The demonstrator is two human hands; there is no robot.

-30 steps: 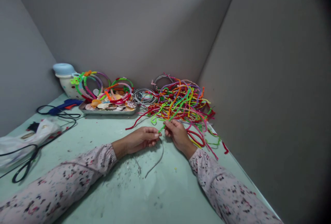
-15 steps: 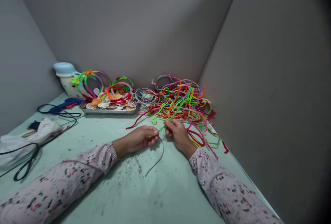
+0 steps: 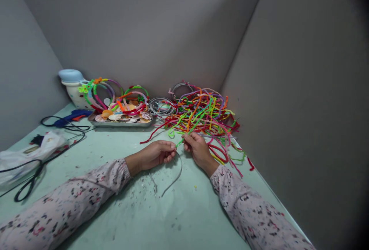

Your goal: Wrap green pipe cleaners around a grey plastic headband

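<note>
My left hand (image 3: 157, 154) is closed, with thumb and forefinger pinching a thin grey headband (image 3: 181, 169) together with the near end of a green pipe cleaner (image 3: 180, 142). The bare band curves down below my fingers toward the table. Close to its right, my right hand (image 3: 197, 148) is closed in a pinch on the same pipe cleaner, which spans the small gap between the hands. Under the left wrist a short grey strip (image 3: 152, 180) shows; I cannot tell if it belongs to the headband. The fingers hide where cleaner and band meet.
Behind my right hand lies a tangled heap of coloured pipe cleaners (image 3: 201, 107). Grey wire hoops (image 3: 161, 105) sit beside a metal tray (image 3: 123, 124) of shells and wrapped headbands. At left are a white cup (image 3: 75, 92), a blue tool (image 3: 70, 118), a black cable (image 3: 42, 165) and a plastic bag (image 3: 49, 146).
Almost nothing differs. Both hands keep their pinch in the same place, and the whole view has shifted very slightly.
</note>
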